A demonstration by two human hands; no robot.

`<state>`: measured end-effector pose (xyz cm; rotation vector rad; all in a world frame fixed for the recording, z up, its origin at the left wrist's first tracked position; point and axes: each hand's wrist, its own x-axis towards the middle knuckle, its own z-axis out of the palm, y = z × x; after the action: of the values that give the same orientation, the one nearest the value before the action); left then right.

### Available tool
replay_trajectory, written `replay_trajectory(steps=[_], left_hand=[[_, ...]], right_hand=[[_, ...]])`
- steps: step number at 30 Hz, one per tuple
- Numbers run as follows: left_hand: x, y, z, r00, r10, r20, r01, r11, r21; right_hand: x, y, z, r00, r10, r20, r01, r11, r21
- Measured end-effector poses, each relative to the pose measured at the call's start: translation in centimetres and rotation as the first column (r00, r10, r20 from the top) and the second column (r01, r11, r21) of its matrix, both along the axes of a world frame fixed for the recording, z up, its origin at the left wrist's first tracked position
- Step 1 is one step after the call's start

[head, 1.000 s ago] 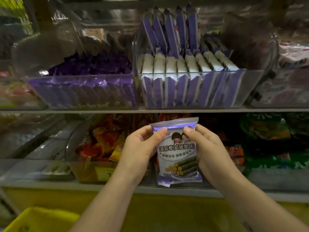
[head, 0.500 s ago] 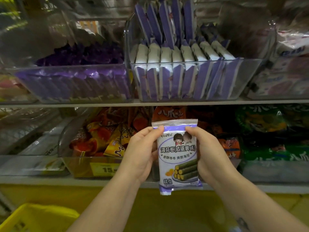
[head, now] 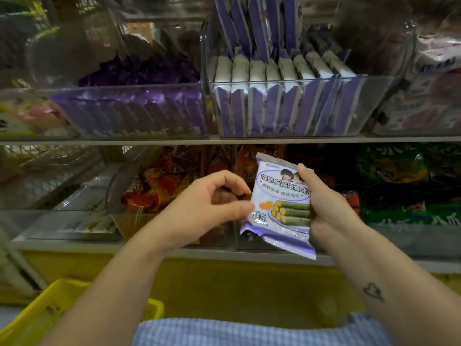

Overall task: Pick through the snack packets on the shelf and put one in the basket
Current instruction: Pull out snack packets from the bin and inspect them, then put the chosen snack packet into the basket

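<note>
A purple and white snack packet point(head: 282, 203) with green rolls printed on it hangs tilted in front of the lower shelf. My right hand point(head: 331, 211) grips its right edge, thumb on the front. My left hand point(head: 207, 203) is just left of the packet with fingers loosely curled; its thumb tip meets the packet's left edge without clasping it. A yellow basket point(head: 37, 310) sits low at the bottom left, below my left forearm. Matching purple packets point(head: 282, 106) stand in rows in a clear bin on the upper shelf.
A second clear bin of darker purple packets point(head: 134, 111) stands at the upper left. The lower shelf holds orange-red packets point(head: 159, 186) and green packets point(head: 404, 186). The shelf edge point(head: 224, 140) runs just above my hands. A blue checked garment point(head: 249, 330) fills the bottom centre.
My left hand has let go of the packet's left side and its fingers have curled away. The packet has tipped to the right in my right hand. The view has dropped, showing more basket.
</note>
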<state>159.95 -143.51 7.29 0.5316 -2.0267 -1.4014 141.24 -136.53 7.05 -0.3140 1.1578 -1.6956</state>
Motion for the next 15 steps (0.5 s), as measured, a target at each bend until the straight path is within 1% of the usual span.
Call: replay_trajectory(steps=[1,3,8,12,15], left_hand=[[0.6,0.4,0.3,0.998,-0.039,0.050,0.042,0.998,-0.055],[1.4,1.0,0.8,0.993,-0.046,0.111,0.065,0.984,-0.168],[2.3,2.2,1.8,0.989,0.064,0.136,-0.013,0.940,-0.342],[2.6,2.9,1.8,0.978,0.197,0.067,-0.153,0.900,-0.409],[3.8,2.9,1.8,0.960,0.279,-0.008,-0.261,0.885,-0.385]], right_hand=[[0.1,0.0,0.2,1.000,-0.015,0.004,0.015,1.000,0.003],[0.2,0.1,0.4,0.999,-0.047,0.007,0.047,0.999,0.005],[0.7,0.5,1.0,0.997,-0.083,-0.003,0.083,0.997,0.000],[1.2,1.2,1.4,0.998,-0.060,0.000,0.060,0.998,-0.031],[2.1,1.4,1.5,1.000,-0.010,-0.008,0.009,0.999,-0.031]])
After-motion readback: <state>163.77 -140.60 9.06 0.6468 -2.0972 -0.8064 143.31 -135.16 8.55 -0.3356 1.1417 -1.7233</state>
